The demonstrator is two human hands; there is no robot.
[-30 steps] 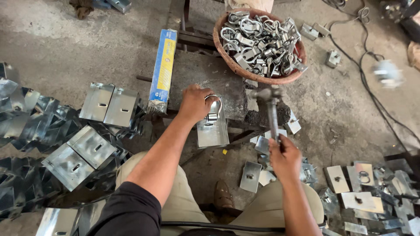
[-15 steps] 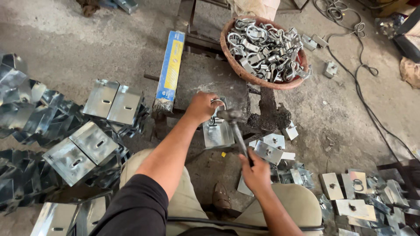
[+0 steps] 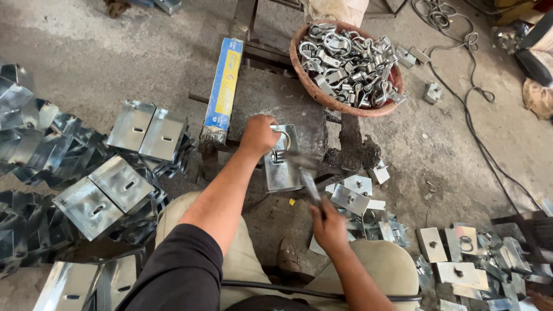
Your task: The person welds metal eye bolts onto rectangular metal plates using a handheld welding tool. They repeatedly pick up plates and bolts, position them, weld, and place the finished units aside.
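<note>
Galvanised steel bracket [image 3: 281, 164] lies flat on the dark work block [image 3: 276, 109], pinned under the left hand [image 3: 257, 135], whose fingers curl closed over the U-shaped clamp ring [image 3: 282, 140] on its upper end. Since half a second ago the hammer [image 3: 305, 175] has swung lower, its blurred head now just over the bracket's right edge. The right hand [image 3: 328, 222] has its fingers wrapped tight round the handle, below and right of the bracket. Behind, a reddish basket [image 3: 311, 89] holds more clamps, and a blue-and-yellow box [image 3: 223, 86] lies to the left.
</note>
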